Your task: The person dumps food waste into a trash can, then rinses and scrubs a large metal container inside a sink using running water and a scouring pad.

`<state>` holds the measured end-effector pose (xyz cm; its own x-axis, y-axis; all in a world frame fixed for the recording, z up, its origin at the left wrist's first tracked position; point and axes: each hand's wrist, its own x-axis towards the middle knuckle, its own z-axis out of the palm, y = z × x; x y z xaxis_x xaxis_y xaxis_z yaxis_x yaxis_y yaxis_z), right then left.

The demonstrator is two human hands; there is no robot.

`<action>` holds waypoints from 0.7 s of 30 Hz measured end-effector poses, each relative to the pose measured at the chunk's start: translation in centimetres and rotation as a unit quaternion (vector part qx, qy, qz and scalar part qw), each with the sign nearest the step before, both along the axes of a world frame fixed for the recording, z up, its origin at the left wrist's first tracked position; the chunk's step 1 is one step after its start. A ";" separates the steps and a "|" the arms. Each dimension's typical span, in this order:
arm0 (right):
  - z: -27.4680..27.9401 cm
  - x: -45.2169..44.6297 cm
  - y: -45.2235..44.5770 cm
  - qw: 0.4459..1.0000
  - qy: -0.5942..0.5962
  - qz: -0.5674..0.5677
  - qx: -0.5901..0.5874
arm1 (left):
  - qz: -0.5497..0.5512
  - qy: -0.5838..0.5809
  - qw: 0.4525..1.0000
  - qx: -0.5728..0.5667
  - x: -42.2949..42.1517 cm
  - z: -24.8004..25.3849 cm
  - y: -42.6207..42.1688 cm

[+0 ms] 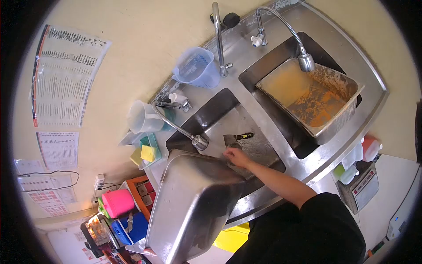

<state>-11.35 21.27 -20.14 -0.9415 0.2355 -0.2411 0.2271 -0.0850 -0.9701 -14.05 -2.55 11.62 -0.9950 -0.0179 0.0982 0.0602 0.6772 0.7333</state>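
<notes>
My right hand [237,157] reaches from a black sleeve into the nearer sink basin [259,145], fingers curled. A small greyish shape shows at the fingertips, too unclear to name. Close by, a scraper [237,138] with a black and yellow handle lies on the basin floor. A large, deep steel pan [193,198] is tilted over the basin's near left edge, its side beside my right hand. My left hand does not show; the pan hides much of that side. A flexible tap [200,142] hangs over the basin beyond the pan.
In the other basin sits a steel pan [351,115] with brown-orange residue, beneath a second spray tap [306,62]. A blue-tinted measuring jug [200,68], a clear jug [143,116] and a yellow sponge [148,153] stand along the wall. Bottles [348,175] and a scale [365,189] are at right.
</notes>
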 end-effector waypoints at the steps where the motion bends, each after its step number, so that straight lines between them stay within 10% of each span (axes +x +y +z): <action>1: -0.4 0.1 0.3 1.000 -0.019 0.020 0.005 | -0.001 0.000 1.000 0.001 0.0 -0.1 0.1; 4: 1.6 -0.5 1.3 0.993 -0.012 0.077 0.088 | -0.004 0.000 1.000 0.001 0.0 0.0 0.0; 10: 16.1 -1.0 1.6 0.975 0.135 -0.040 -0.170 | 0.000 0.000 1.000 0.005 0.3 0.0 -0.3; 21: 14.9 0.9 2.9 0.988 0.137 -0.005 0.064 | 0.026 0.010 0.999 0.021 1.2 0.5 -1.8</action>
<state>-10.50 24.18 -5.22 -0.9647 0.2575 0.0554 -0.0460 0.0423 -0.9980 -12.85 -4.35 12.16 -0.9905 -0.0739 0.1157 0.0404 0.6485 0.7601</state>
